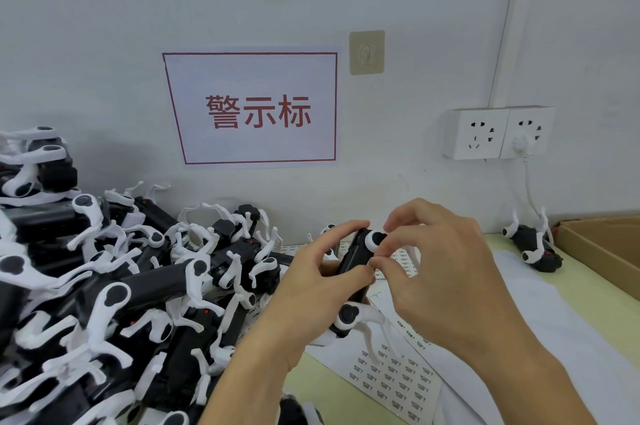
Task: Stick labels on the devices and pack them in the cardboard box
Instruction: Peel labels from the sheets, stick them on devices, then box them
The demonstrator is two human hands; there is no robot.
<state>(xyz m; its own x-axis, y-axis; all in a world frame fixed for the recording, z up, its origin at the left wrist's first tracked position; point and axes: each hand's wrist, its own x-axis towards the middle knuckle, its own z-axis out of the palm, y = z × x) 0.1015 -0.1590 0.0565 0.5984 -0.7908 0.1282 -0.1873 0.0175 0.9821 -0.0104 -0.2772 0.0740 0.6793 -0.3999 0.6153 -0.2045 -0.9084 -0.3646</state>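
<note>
A black device with white arms (pixel 355 260) is held up over the table in the middle of the view. My left hand (pixel 311 282) grips its black body from the left side. My right hand (pixel 440 265) pinches something small against the device's right edge with curled fingers; it is too small to tell. A sheet of small printed labels (pixel 391 376) lies under my hands. A large heap of the same black-and-white devices (pixel 114 293) fills the left of the table. The open cardboard box (pixel 602 248) stands at the right edge.
One more device (pixel 533 244) lies near the box by the wall. White backing sheets (pixel 540 320) cover the yellow-green table on the right. On the wall hang a red-framed sign (pixel 252 109) and a double socket (pixel 498 132) with a white plug and cord.
</note>
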